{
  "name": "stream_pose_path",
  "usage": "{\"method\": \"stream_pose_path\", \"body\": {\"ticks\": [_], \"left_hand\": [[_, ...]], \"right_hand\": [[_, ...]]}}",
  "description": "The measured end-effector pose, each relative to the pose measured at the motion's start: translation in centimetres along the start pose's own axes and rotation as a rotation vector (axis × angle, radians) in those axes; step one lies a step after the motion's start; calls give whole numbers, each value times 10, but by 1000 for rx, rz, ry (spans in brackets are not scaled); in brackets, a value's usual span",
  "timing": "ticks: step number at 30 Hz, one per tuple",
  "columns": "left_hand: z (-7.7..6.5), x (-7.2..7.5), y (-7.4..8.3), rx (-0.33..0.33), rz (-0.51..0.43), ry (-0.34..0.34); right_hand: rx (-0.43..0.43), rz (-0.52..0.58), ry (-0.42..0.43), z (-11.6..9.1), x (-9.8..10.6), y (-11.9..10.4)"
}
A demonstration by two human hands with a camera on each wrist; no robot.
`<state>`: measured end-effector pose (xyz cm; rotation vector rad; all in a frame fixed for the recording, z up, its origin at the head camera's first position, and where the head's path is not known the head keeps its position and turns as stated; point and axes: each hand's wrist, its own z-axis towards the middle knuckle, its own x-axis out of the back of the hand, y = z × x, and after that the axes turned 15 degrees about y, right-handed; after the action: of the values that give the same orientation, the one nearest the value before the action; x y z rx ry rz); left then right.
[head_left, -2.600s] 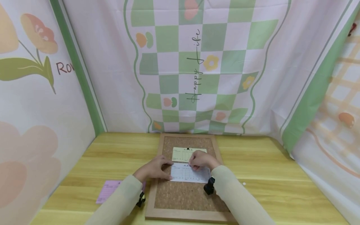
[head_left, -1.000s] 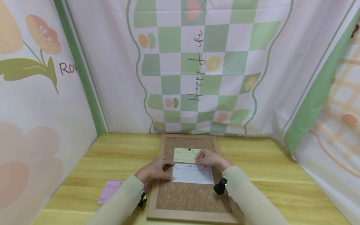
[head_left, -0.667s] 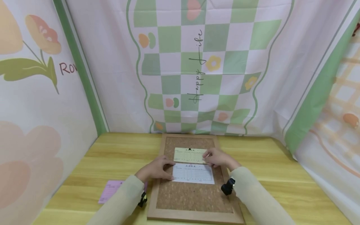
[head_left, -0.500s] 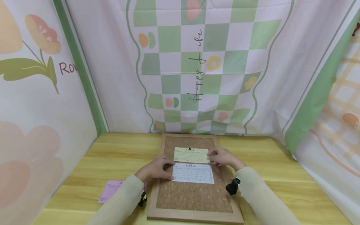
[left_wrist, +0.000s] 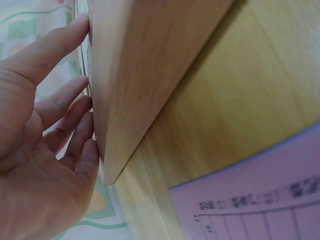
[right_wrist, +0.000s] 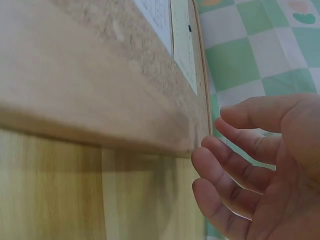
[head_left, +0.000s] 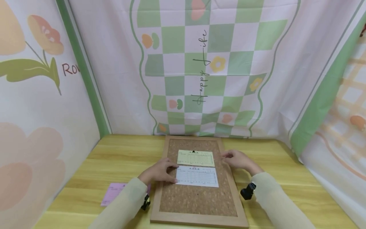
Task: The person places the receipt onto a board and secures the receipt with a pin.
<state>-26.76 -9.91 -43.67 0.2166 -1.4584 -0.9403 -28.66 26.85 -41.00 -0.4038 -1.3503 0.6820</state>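
On the cork board lies a white printed form. Just above it a yellow printed form carries a black pin at its top edge. My left hand rests at the white form's left side, thumb and index finger spread and touching its edge. Beside the board's right frame is my right hand, off both forms; the right wrist view shows its fingers loosely bent with nothing held. Whether a pin goes through the white form is too small to tell.
A pink printed form lies on the wooden table left of the board, partly under the left sleeve. The board's wooden frame stands a little above the tabletop. Patterned curtains enclose the back and sides.
My right hand has drawn away to the right, from the white form's top edge, across the yellow form, to beyond the board's right frame. The left hand has stayed at the white form's edge.
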Motion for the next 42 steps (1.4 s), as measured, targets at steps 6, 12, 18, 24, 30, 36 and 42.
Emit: {"method": "stream_pose_path", "body": {"ticks": [6,12,18,24,30,36,42], "left_hand": [[1,0,-1,-3,2,-1],[1,-1,-2,-9,13,-3],[1,-1,-3,-9,2,-2],[1,-1,-4,-6,10,-3],[1,-1,-2,5,0,-1],[2,-1,-2,13,7,0],[3,0,-1,18,11,-11]], "right_hand": [[-44,21,-18,-3,1,6],[-36,50,-50,-2,-5,17],[-67,117,-76,-3,-10,19],[-67,150,-89,-4,-11,22],[-97,204,-95,-5,-12,26],[-125,279,-102,-5,-13,27],[-137,315,-106,-6,-13,26]]}}
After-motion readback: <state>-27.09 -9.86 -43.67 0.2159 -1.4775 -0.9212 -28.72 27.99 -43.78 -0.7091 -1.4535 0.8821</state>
